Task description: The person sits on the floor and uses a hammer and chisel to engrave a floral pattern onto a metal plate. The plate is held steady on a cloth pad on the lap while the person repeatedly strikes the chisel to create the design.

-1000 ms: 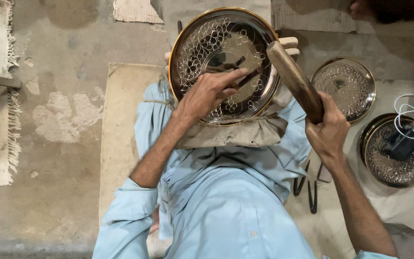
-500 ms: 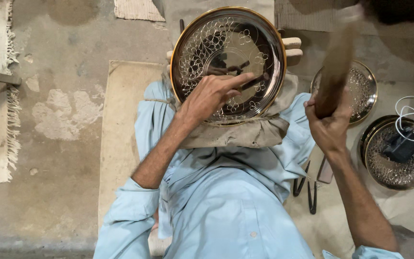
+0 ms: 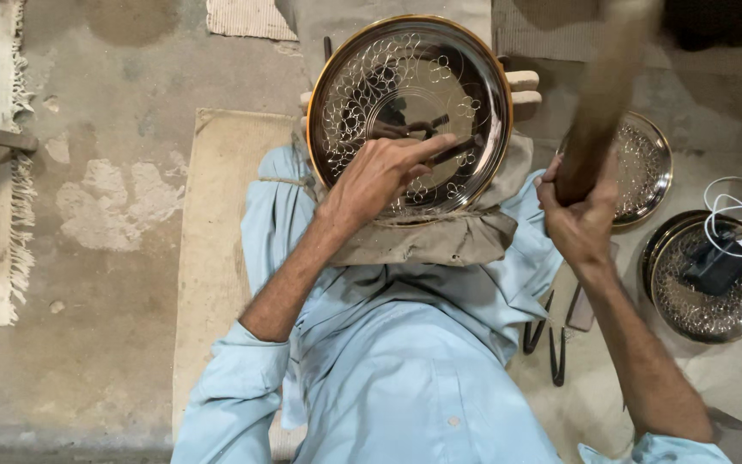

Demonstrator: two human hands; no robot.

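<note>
A round brass plate (image 3: 349,77) with engraved floral patterns rests on a cloth-covered support on my lap. My left hand (image 3: 380,176) lies on the plate and pinches a thin dark metal chisel (image 3: 465,148) against its surface. To the right, my right hand (image 3: 579,215) grips a wooden mallet (image 3: 603,94), raised upright and blurred. I wear light blue clothing.
Two more engraved plates lie at the right, one (image 3: 646,163) behind the mallet and one (image 3: 706,314) holding a dark block with a white cable (image 3: 736,219). Dark metal tools (image 3: 551,344) lie by my right leg. A beige mat (image 3: 208,223) covers the concrete floor.
The mallet swung from slanting down over the plate's right rim to upright and raised at the right. My left hand stays on the plate with the chisel.
</note>
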